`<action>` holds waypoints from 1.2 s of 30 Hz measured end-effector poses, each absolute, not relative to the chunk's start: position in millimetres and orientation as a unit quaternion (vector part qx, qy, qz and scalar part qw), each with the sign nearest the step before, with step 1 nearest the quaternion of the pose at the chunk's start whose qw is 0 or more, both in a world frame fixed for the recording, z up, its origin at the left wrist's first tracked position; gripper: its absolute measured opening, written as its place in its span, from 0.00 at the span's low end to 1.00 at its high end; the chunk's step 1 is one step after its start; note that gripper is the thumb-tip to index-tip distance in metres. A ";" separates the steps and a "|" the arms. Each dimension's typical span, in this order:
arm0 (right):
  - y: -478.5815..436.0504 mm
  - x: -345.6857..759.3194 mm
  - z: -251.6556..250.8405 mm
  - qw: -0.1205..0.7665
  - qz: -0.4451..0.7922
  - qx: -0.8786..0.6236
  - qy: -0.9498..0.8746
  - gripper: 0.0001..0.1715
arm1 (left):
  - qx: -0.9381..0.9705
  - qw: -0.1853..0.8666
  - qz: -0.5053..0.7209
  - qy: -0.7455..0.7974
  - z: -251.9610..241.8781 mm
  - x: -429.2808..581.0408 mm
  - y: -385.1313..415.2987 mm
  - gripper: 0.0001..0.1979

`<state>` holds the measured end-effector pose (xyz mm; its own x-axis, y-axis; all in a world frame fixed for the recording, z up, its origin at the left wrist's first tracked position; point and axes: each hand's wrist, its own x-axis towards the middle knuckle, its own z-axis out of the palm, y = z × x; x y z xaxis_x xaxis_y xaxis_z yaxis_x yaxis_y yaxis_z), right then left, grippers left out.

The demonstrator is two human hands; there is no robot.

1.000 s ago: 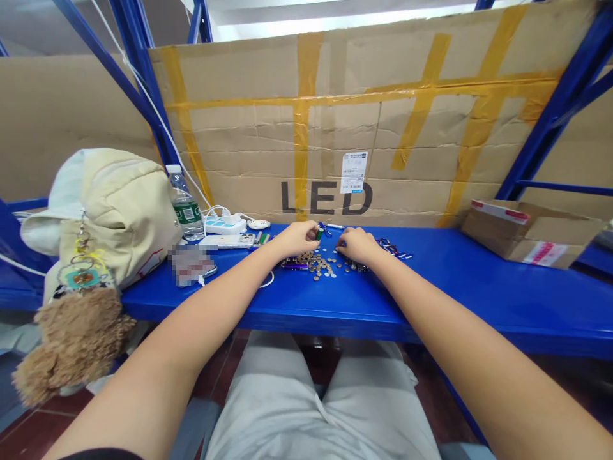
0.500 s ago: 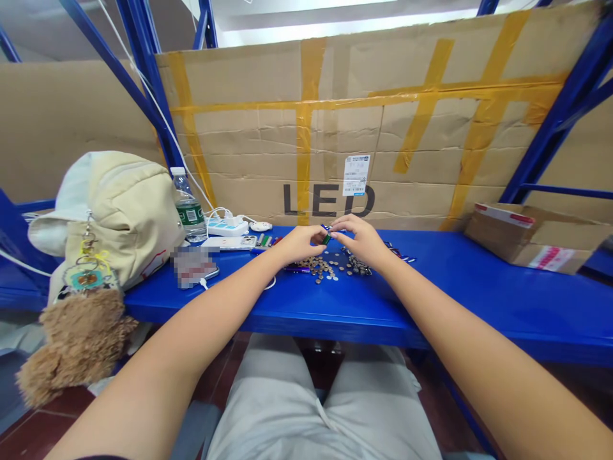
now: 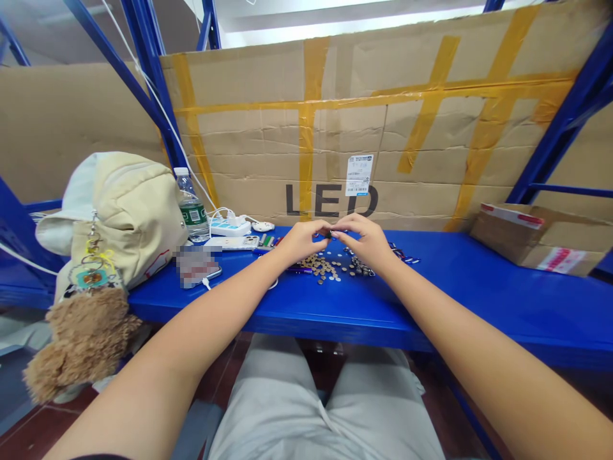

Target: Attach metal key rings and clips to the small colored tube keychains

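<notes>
My left hand (image 3: pixel 302 240) and my right hand (image 3: pixel 364 239) meet just above a blue shelf (image 3: pixel 479 287), fingertips pinched together on a small dark piece (image 3: pixel 328 234) held between them. Below the hands lies a heap of small round metal pieces (image 3: pixel 325 267), like button cells or coins. A few small coloured pen-like tubes (image 3: pixel 405 257) lie to the right of the heap, and others (image 3: pixel 268 241) to the left. What exactly the small piece is I cannot make out.
A cream backpack (image 3: pixel 124 217) with a plush bear (image 3: pixel 81 342) sits at the left, beside a water bottle (image 3: pixel 192 207), a power strip (image 3: pixel 230 226) and a phone (image 3: pixel 232 242). A taped cardboard sheet marked LED (image 3: pixel 345 128) stands behind. A cardboard box (image 3: pixel 536 237) lies at right.
Both hands rose from the heap of metal pieces and came together; the right hand lifted off the shelf to meet the left on the small piece.
</notes>
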<state>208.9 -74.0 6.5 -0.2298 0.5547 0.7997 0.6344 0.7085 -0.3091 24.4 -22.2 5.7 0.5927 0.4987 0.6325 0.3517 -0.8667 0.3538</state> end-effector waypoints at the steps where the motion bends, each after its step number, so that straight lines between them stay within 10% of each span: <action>1: -73.0 210.2 6.2 0.488 -0.040 -0.384 -0.783 0.11 | 0.885 0.095 0.384 0.246 5.6 23.9 -20.9 0.12; 12: -67.7 234.3 2.5 0.249 0.059 -0.476 -0.841 0.07 | 0.882 0.068 0.380 0.271 2.9 15.4 -5.4 0.12; 20: -69.2 229.3 3.1 0.370 0.059 -0.516 -0.770 0.15 | 0.927 -0.059 0.279 0.245 4.0 16.6 -6.8 0.14; 28: -64.2 233.6 0.6 0.276 0.045 -0.563 -0.778 0.11 | 0.917 -0.290 0.134 0.237 1.5 20.7 -17.5 0.11; 36: -72.6 225.6 3.4 0.181 0.070 -0.536 -0.821 0.08 | 0.903 -0.254 0.146 0.313 7.3 20.7 -18.7 0.15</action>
<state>225.6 -72.6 3.4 -0.3591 0.9064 0.2226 0.8557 0.4150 -0.3092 20.7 -18.7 7.3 0.7611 0.4914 0.4233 0.6400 -0.6751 -0.3669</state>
